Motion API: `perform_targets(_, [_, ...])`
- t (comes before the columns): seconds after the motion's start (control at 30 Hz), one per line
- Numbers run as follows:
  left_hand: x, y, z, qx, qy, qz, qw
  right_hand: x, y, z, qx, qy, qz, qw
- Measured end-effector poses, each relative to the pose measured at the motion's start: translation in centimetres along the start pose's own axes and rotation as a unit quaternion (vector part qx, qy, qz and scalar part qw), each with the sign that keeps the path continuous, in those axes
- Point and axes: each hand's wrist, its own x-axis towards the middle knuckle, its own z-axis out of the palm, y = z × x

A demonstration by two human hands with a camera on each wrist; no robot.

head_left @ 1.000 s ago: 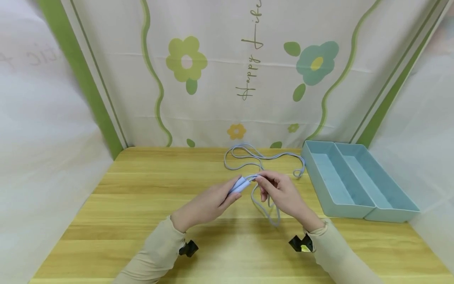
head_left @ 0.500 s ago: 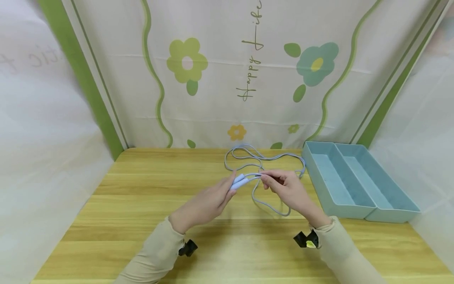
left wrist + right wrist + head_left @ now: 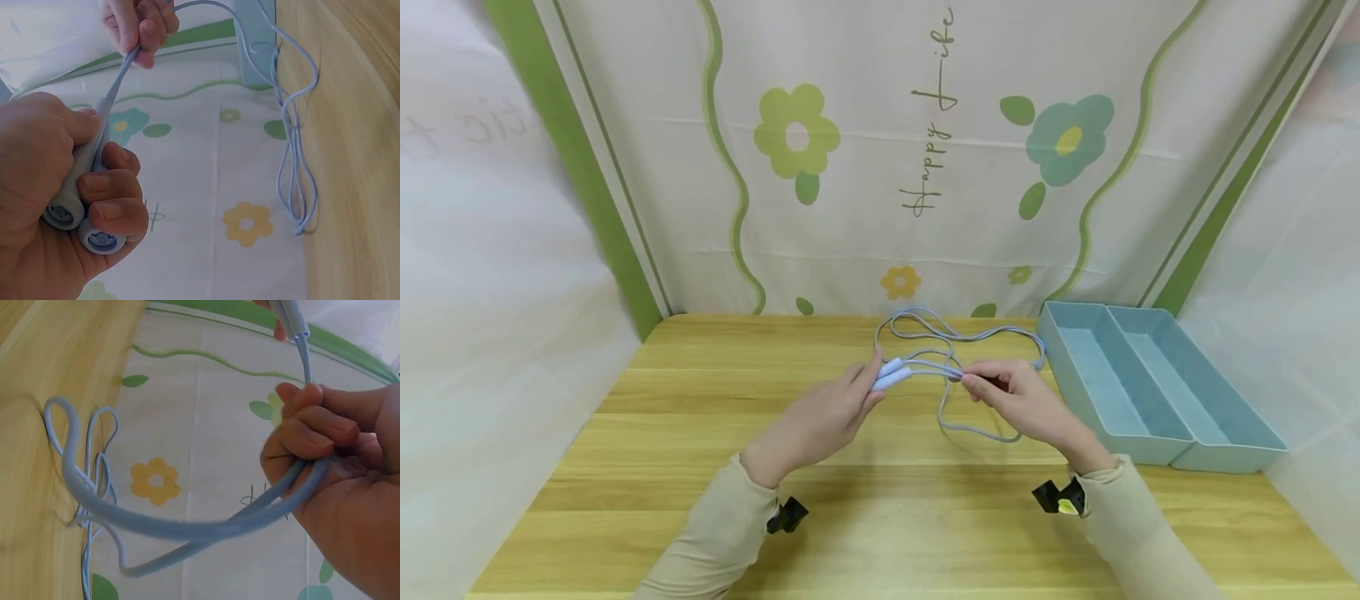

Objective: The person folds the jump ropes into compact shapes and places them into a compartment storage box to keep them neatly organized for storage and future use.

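Observation:
A light blue jump rope has its two handles side by side in my left hand, whose fingers curl round them. In the left wrist view the round end of one handle faces the camera. Near the handles, my right hand pinches both strands of the cord between thumb and fingers. From that hand the doubled cord hangs in a loop, seen large in the right wrist view. The rest of the cord lies in loose loops on the table's far side.
Two light blue trays, a left one and a right one, stand side by side at the right of the wooden table. A white flowered curtain rises behind the table's back edge. More white cloth hangs at both sides.
My right hand has moved to the right along with the cord, and my left hand slightly left with the handles. The gap between the hands is wider, with more cord stretched across it.

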Motion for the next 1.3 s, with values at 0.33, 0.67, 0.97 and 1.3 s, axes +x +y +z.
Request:
perform_targets(0.33, [-0.3, -0.7, -0.8, 0.007, 0.024, -0.014, 0.9996, -0.1, 0.1, -0.3, -0.006, 0.024, 0.046, 0.9986])
perform_targets(0.67, [-0.1, -0.7, -0.7, -0.016, 0.053, -0.021, 0.9982, 0.0, 0.0, 0.5, 0.077, 0.08, 0.031, 0.9933])
perform_targets(0.97, [0.4, 0.3, 1.1, -0.08, 0.068, -0.041, 0.9936, -0.1, -0.3, 1.7, 0.05, 0.106, 0.037, 0.9925])
perform_targets(1.3, [0.3, 0.6, 1.0, -0.113, 0.056, -0.043, 0.9911, -0.3, -0.9, 0.8, 0.098, 0.127, 0.036, 0.9863])
